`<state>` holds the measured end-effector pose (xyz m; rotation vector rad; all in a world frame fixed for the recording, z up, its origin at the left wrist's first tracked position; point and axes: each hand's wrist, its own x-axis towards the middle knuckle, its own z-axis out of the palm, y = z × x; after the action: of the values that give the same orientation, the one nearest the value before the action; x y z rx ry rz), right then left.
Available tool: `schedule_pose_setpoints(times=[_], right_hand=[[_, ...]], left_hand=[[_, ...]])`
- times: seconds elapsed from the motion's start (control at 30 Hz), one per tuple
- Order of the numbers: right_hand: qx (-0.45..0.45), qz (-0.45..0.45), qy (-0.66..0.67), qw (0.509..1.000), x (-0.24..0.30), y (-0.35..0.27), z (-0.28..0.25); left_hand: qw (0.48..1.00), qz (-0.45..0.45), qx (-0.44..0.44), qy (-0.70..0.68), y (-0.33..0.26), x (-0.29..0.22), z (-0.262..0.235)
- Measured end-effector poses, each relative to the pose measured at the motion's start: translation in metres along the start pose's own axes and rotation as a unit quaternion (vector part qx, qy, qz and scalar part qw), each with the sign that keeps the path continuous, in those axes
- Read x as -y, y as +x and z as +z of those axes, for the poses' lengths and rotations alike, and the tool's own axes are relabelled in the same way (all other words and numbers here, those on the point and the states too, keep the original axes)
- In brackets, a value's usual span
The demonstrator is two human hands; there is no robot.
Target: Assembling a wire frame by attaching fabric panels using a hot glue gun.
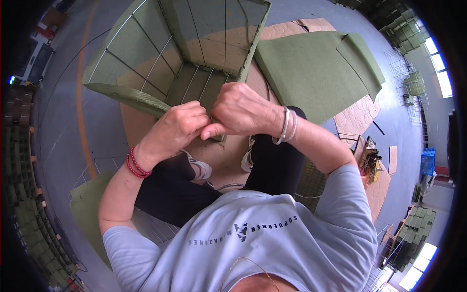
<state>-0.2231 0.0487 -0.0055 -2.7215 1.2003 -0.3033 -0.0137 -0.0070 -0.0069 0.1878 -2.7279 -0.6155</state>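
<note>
Two hands at the near corner of the green wire-framed box (175, 39): my left hand (177, 124) and my right hand (241, 109) nearly meet there, fingers curled narrow, but I cannot tell whether they close on the box's rim (127, 96), something thin, or nothing. Box sits over brown cardboard (221, 163), with a loose green panel (304, 70) lying to its right. Expected handling: light for its bulk, wires (156, 63) stiff, fabric soft and probably not slippery, so I judge the wire-backed rim the best hold, since unbacked cloth likely sags.
</note>
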Motion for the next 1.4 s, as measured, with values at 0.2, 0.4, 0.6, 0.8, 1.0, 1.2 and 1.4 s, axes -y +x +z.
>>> schedule_pose_setpoints(times=[0.2, 0.4, 0.6, 0.8, 1.0, 1.2, 1.4], right_hand=[[-0.25, 0.004, 0.114, 0.962, -0.038, -0.018, -0.038], [-0.16, 0.007, 0.051, 0.986, -0.047, -0.023, -0.001], [-0.05, 0.128, 0.027, 0.99, -0.109, -0.023, -0.027], [-0.044, 0.223, -0.04, 0.973, -0.117, -0.046, -0.021], [-0.38, 0.069, -0.096, 0.917, 0.011, -0.058, 0.006], [-0.332, 0.141, -0.177, 0.916, 0.029, -0.03, 0.051], [-0.358, 0.147, -0.138, 0.912, 0.013, -0.017, 0.039]], left_hand=[[0.991, 0.002, -0.115, 0.072, -0.003, -0.022, 0.011], [0.98, -0.023, -0.172, 0.101, -0.006, -0.028, 0.037], [0.974, -0.031, -0.195, 0.106, 0.063, -0.025, 0.057], [0.996, -0.035, -0.073, 0.024, 0.101, -0.015, 0.07], [0.908, 0.048, -0.394, 0.137, 0.014, -0.012, 0.04], [0.931, -0.006, -0.281, 0.234, 0.003, 0.014, 0.056], [0.957, 0.013, -0.264, 0.118, 0.018, 0.031, 0.033]])
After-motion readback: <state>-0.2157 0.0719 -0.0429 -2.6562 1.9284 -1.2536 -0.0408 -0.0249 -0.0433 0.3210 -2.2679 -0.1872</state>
